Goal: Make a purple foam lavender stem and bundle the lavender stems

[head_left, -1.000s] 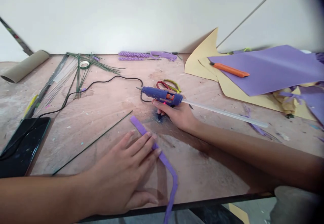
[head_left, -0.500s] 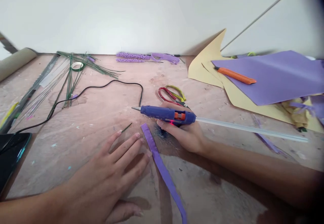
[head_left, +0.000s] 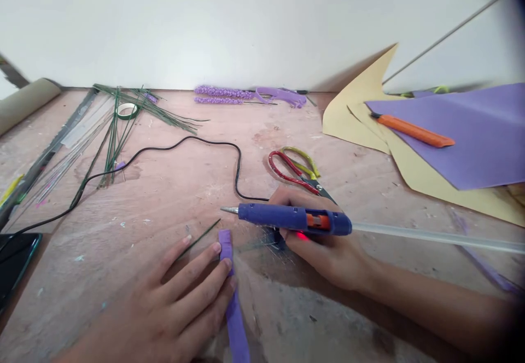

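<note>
The right hand (head_left: 336,262) is wrapped around a blue glue gun (head_left: 270,215), grasping it just above the table (head_left: 164,204), with the metal nozzle pointing left. A clear glue stick (head_left: 435,237) sticks out of the gun's back and runs off to the right, and a small red light glows at the underside beside the thumb. The left hand (head_left: 176,314) is spread palm down, clenched on nothing, with 2 fingertips laid on a purple strip (head_left: 239,330). The strip lies on the near part of the table, left of the gun, partly covered by those fingers. A thin green wire (head_left: 203,235) lies just left of the strip's far end; I cannot tell whether the index finger touches it.

Just beyond the right hand rest scissors (head_left: 301,175) with 1 red and 1 yellow handle. A black cord (head_left: 238,169) winds from the left towards that hand. To the far right, an orange cutter (head_left: 414,129) lies on a purple sheet (head_left: 484,128) over cream sheets (head_left: 348,117). At the far left are green wires (head_left: 111,144), a roll of tape (head_left: 128,117) and a cardboard tube (head_left: 28,103); 2 fuzzy purple stems (head_left: 221,92) lie by the far wall (head_left: 246,24). A phone (head_left: 18,259) sits at the left edge.
</note>
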Demonstrator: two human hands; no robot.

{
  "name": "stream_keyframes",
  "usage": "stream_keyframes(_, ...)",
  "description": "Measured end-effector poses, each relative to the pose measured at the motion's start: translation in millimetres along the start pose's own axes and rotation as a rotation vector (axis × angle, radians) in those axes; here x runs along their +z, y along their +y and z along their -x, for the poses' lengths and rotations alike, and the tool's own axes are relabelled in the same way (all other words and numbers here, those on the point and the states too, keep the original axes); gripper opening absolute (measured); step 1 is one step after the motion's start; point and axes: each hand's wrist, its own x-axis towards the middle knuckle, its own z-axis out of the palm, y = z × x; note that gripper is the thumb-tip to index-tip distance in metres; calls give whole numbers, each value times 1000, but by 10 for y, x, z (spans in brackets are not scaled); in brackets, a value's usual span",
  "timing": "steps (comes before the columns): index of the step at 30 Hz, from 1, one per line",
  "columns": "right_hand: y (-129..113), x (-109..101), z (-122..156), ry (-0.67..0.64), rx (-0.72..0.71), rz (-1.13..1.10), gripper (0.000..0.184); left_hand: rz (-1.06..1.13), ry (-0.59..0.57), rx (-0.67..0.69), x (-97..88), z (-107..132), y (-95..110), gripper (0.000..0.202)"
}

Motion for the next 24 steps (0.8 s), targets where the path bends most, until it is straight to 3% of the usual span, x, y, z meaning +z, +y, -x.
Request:
stream_keyframes(5,31,-6,18,-36,-37,20,6,-18,68,-25,124,18,32,37)
stream_keyframes(12,30,-15,41,-83,-74,54,11,32,63,-34,66,-16,19,51)
stream_keyframes(24,50,7,44,-87,-134,109,13,67,30,-75,41,-19,38,49)
